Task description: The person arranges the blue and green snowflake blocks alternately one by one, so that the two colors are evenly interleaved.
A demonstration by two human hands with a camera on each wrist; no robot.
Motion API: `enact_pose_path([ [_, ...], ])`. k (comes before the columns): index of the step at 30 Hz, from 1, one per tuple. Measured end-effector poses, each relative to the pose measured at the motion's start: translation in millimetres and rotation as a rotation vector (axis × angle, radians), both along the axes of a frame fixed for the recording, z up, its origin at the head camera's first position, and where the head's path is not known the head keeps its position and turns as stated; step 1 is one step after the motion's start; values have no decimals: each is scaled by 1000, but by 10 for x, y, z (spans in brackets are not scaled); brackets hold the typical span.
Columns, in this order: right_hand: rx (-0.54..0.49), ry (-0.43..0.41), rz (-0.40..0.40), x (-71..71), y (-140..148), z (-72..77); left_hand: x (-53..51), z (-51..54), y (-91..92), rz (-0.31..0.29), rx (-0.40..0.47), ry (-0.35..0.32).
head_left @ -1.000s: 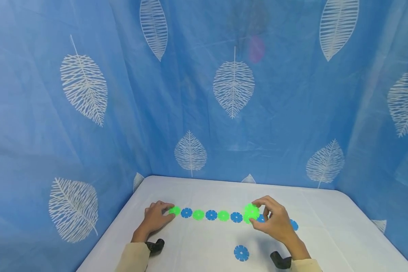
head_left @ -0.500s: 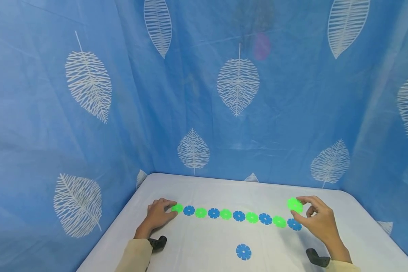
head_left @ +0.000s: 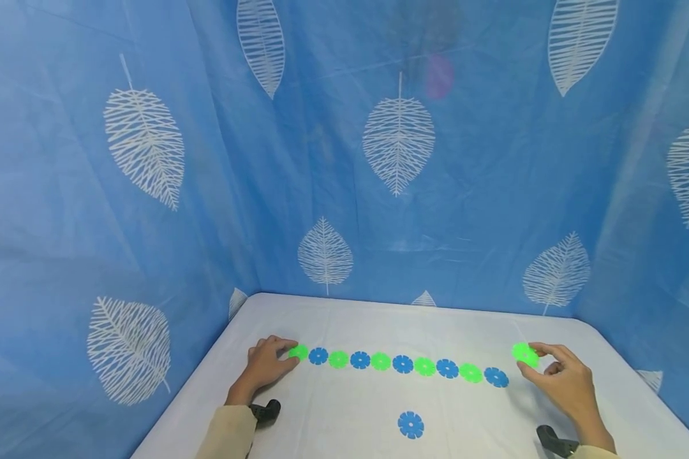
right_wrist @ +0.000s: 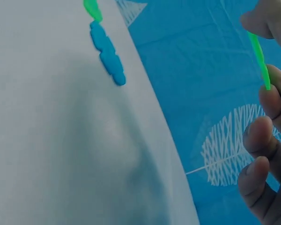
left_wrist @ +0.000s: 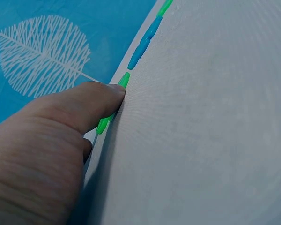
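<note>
Notched, flower-shaped plastic discs lie flat in a long row on the table, green and blue by turns. At the row's left end my left hand [head_left: 264,366] pinches a green disc [head_left: 300,352] between thumb and forefinger; the left wrist view shows the thumb over that disc's near side. My right hand [head_left: 570,384] holds another green disc [head_left: 524,355] by its edge, raised above the table beyond the row's right end. In the right wrist view this raised disc [right_wrist: 260,61] appears edge-on between thumb and finger. Closest to it in the row is a blue disc [head_left: 496,377].
A single blue disc [head_left: 410,424] lies apart, nearer the front of the white-covered table [head_left: 333,414]. Blue curtains [head_left: 465,159] with white leaf prints rise behind the table and at both sides. A dark device [head_left: 266,411] is strapped at each wrist.
My right hand has carried its green disc rightward, from over the row to past its right end, uncovering the discs there. The left hand keeps its place on the end disc.
</note>
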State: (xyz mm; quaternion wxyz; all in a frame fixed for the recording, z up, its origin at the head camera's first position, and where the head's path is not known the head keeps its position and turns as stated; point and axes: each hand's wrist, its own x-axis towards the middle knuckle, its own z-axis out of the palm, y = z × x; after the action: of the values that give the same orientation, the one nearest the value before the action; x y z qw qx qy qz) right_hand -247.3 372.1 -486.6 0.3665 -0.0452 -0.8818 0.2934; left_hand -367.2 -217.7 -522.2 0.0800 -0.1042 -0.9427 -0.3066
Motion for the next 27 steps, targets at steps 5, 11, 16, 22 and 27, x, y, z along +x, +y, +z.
enact_pose_path([
  [5, 28, -142, -15, 14, 57, -88, 3, 6, 1, 0, -5, -1],
  [11, 42, -295, -12, 22, 132, -138, 0, 8, -1, -6, 4, 4],
  [16, 93, -348, 15, -39, 135, -123, 16, 24, -44, 1, 2, 13],
  [22, 69, -507, 30, -35, 184, -104, 8, 27, -19, -3, -4, 10],
  [27, 37, -654, 18, -45, 227, -102, 3, 17, 10, -2, -18, 1],
])
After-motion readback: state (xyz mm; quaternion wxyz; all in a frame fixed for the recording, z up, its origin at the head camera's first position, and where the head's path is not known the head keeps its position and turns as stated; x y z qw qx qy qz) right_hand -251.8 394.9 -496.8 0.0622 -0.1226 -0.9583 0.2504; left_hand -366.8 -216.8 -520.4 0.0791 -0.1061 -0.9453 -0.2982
